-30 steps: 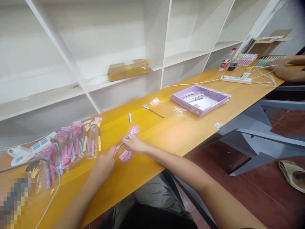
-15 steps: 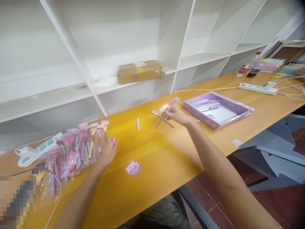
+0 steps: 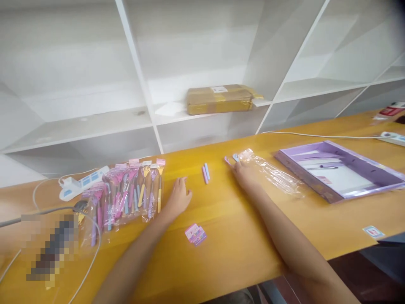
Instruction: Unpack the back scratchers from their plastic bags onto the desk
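My left hand [image 3: 179, 197] is just above the table, fingers apart and nothing visible in it. Two short handle tubes, a purple one [image 3: 205, 175] and a blue one [image 3: 207, 171], lie side by side to its right. My right hand [image 3: 246, 174] is closed low over the rods of two small back scratchers. The purple head [image 3: 227, 161] and the light blue head [image 3: 236, 157] poke out past its fingers; the rods are mostly hidden. Clear plastic bags [image 3: 275, 171] with a pink card top lie beside this hand.
Several bagged back scratchers [image 3: 126, 190] lie at the left near a white power strip [image 3: 91, 179] and grey cable. Small printed cards [image 3: 195, 234] lie in front. A purple tray [image 3: 340, 198] with a pen stands right; a taped carton [image 3: 221, 100] sits on the shelf.
The view has swung left. My left hand has set the purple tube beside the blue one and opened. My right hand has lowered the purple back scratcher beside the blue one.
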{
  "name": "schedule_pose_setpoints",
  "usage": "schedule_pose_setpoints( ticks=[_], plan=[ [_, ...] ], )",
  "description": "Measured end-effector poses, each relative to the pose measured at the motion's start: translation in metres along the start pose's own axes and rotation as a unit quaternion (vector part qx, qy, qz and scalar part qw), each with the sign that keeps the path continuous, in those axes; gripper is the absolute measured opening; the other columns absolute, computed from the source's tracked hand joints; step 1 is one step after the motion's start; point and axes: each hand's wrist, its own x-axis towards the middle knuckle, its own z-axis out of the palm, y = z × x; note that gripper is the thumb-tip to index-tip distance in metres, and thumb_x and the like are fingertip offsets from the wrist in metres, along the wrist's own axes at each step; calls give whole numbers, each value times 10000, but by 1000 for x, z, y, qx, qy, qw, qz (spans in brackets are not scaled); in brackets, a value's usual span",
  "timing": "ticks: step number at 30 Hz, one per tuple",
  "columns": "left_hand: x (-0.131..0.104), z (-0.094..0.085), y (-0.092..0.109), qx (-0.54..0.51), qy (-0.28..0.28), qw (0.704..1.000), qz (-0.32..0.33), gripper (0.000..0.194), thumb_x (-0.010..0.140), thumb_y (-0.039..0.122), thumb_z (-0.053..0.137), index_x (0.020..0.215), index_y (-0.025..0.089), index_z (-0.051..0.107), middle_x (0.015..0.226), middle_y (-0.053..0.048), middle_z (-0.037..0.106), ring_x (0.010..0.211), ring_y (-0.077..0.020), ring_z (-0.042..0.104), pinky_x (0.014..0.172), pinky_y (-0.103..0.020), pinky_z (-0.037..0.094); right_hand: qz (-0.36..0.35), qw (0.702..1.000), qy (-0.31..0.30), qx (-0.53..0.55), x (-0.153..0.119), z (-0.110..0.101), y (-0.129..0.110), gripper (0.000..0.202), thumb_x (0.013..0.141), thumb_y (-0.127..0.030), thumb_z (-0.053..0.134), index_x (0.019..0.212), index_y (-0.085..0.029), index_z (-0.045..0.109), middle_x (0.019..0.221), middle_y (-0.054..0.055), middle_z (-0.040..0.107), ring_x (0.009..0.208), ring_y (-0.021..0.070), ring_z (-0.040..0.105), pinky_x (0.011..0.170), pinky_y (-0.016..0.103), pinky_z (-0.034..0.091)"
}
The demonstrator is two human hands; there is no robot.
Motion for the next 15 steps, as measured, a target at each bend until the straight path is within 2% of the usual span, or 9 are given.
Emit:
schedule_pose_setpoints(
  ticks=[2, 4, 7, 9, 12, 14, 15],
  plan=[
    [-15, -29, -16, 21, 0, 1000, 1, 375, 960, 139, 538, 1333, 171, 561, 1342, -154, 610, 1333, -297, 573, 1170, -474, 439, 21, 1000, 0, -18, -2, 3, 6, 233, 1038, -259, 470, 1057, -124, 659, 1119, 202, 678, 983, 271, 630, 851, 346, 446],
    [-25, -57, -35, 99, 13, 995, -4, 314, 975, 170, 529, 1277, 188, 608, 1345, -151, 623, 1374, -321, 543, 1198, -509, 399, 21, 1000, 17, -14, -5, 6, 9, 256, 1052, -302, 468, 1027, -135, 660, 1108, 187, 680, 945, 268, 634, 830, 345, 443],
    [-29, -80, -59, 185, 27, 982, -26, 311, 989, 246, 555, 1290, 196, 618, 1506, -176, 551, 1514, -374, 400, 1226, -562, 346, 3, 997, 70, 19, -12, 10, 2, 226, 1038, -313, 488, 992, -162, 650, 1072, 156, 690, 914, 254, 635, 801, 334, 439],
    [-27, -79, -69, 210, 18, 976, -44, 380, 993, 345, 590, 1334, 178, 595, 1621, -206, 444, 1548, -410, 350, 1206, -572, 368, -2, 994, 96, 55, -16, 11, -9, 201, 1020, -322, 506, 960, -177, 633, 1021, 137, 695, 886, 242, 637, 763, 323, 434],
    [-18, -64, -74, 246, 33, 966, -72, 614, 921, 432, 706, 1403, 97, 524, 1683, -306, 297, 1543, -471, 344, 1175, -565, 403, -17, 988, 114, 105, -22, 8, -30, 189, 1001, -344, 524, 917, -193, 601, 926, 111, 691, 847, 226, 644, 724, 312, 431],
    [-9, -57, -74, 245, 53, 964, -94, 658, 900, 367, 721, 1418, 42, 480, 1662, -362, 279, 1533, -490, 353, 1166, -563, 406, -37, 984, 107, 139, -26, 3, -47, 200, 1001, -365, 527, 904, -200, 585, 868, 94, 679, 807, 213, 644, 719, 311, 439],
    [-5, -56, -73, 234, 55, 965, -106, 618, 909, 309, 691, 1412, 27, 471, 1629, -376, 325, 1511, -482, 394, 1149, -552, 421, -45, 982, 95, 158, -28, 1, -56, 209, 1005, -378, 527, 904, -203, 579, 847, 85, 674, 782, 207, 642, 716, 312, 444]
  ],
)
